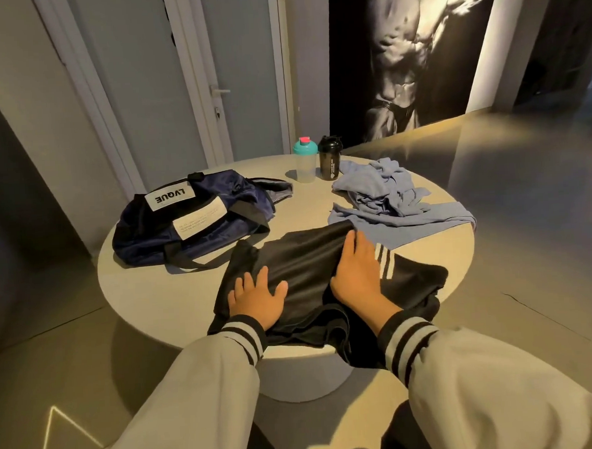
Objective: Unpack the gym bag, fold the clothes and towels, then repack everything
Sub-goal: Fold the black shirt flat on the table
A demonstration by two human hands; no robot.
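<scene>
Round bench [154,293], pale top on a pedestal base.

Black garment [300,258]: lies on the near half of the bench. Its long axis runs left to right across the near edge, and one corner points away toward the blue clothes. The near hem hangs over the bench rim. Three white stripes [385,262] show on its right part, running roughly near to far.

Left hand [257,303]: palm down on the garment's left part, fingers spread and straight. Grip released, pressing only.

Right hand [355,272]: flat on the garment's middle, fingertips toward the far corner. Grip released, nothing pinched. Both sleeves are grey with black-striped cuffs.

Gym bag [191,223]: navy, slumped on the left side of the bench. Long axis runs near-left to far-right, and the white label reads upside down from here. One strap touches the garment's left corner.

Blue clothes [385,192]: crumpled heap at far right, its lower edge just beside the garment.

Teal-lidded shaker [305,162] and black shaker [330,159]: upright, side by side at the far edge.
</scene>
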